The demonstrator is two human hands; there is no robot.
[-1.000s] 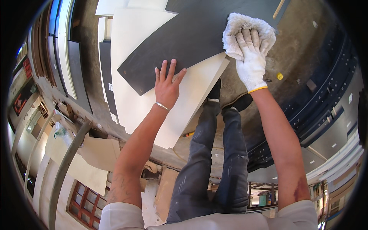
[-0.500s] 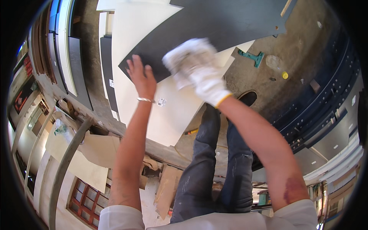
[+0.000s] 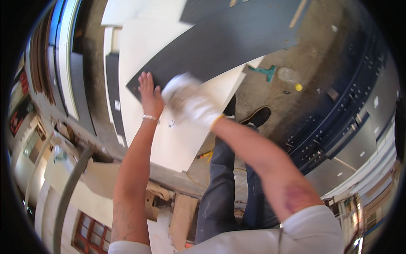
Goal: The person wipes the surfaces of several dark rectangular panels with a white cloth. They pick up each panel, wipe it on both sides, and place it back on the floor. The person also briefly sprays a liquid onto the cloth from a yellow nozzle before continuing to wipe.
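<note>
A long dark grey panel [image 3: 211,46] lies on a stack of white boards [image 3: 179,146]. My bare left hand [image 3: 151,97] is flat with its fingers stretched out, pressing on the panel's near-left end. Next to it, my right hand [image 3: 196,111] wears a white knit glove. It is closed on a white cloth [image 3: 175,89] with grey-brown smudges, held at the panel's near edge. Motion blurs the cloth and the glove, so the fingers do not show clearly.
A green tool [image 3: 268,73], a clear bottle [image 3: 287,75] with a yellow cap and bits of debris lie on the floor to the right. Dark drilled panels [image 3: 338,110] are stacked far right. Long boards [image 3: 65,55] stand at left. A yellow-handled tool [image 3: 206,155] lies by my legs.
My right hand has swept the cloth left and toward me, closer to my left hand. My left hand stays on the panel's end. The whole view has shifted slightly.
</note>
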